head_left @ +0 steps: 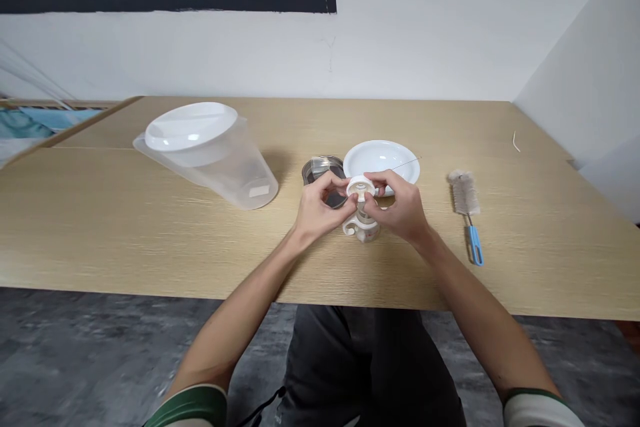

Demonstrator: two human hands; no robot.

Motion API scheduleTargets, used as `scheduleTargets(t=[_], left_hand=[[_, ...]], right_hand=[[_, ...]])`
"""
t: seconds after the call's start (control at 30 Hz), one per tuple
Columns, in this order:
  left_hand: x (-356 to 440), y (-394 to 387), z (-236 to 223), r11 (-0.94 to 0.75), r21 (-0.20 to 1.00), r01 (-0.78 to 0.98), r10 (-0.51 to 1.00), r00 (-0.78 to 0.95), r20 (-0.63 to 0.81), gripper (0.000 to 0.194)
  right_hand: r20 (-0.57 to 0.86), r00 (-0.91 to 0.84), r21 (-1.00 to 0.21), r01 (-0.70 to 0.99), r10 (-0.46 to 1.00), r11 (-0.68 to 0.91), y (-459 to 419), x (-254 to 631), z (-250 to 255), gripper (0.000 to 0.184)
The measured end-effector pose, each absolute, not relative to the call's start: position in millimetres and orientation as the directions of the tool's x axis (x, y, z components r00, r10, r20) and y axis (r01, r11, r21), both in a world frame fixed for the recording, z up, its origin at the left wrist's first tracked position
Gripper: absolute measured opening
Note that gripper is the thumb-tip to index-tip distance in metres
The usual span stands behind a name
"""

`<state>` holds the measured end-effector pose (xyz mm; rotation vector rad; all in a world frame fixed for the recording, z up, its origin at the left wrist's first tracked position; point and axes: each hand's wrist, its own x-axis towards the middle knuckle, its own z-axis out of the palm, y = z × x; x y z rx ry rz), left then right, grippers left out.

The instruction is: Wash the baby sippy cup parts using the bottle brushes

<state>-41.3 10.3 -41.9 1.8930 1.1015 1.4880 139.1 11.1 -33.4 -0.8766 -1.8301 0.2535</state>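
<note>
Both arms reach forward and inward, the left one slanting up to the right and the right one up to the left; the wrists are well apart, while the left hand and the right hand nearly meet in front of the body; each is set in a fingertip pinch, thumb on the near side, index finger on the far side; the remaining fingers are mostly hidden.
</note>
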Motion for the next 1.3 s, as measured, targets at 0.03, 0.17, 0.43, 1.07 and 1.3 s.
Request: scheduleTargets(t=[0.03, 0.17, 0.43, 1.07, 1.3], left_hand=[[-41.5, 10.4, -41.8, -0.557, 0.777, 0.294, 0.824, 0.082, 0.56, 0.022], [-41.4, 10.0, -40.7, -0.553, 0.777, 0.3, 0.827, 0.084, 0.556, 0.023], [-42.3, 11.8, -39.7, -0.534, 0.816, 0.222, 0.844, 0.083, 0.53, 0.024], [-42.0, 13.2, -43.4, -0.637, 0.741, 0.212, 0.764, 0.048, 0.643, 0.028], [-39.5, 13.3, -41.1, -0.799, 0.569, 0.192, 0.592, 0.096, 0.8, 0.024]], right_hand=[[0.719, -0.191, -0.541, 0.45, 0.669, 0.71, 11.4, 139.3, -33.9, 0.024], [0.74, -0.198, -0.518, 0.442, 0.643, 0.732, 12.5, 139.0, -34.4, 0.024], [0.758, -0.209, -0.496, 0.43, 0.617, 0.755, 11.2, 139.6, -29.4, 0.025], [0.758, -0.206, -0.536, 0.345, 0.619, 0.771, 9.3, 141.5, -29.6, 0.031], [0.69, -0.205, -0.661, 0.21, 0.694, 0.72, 7.9, 142.3, -27.9, 0.037]])
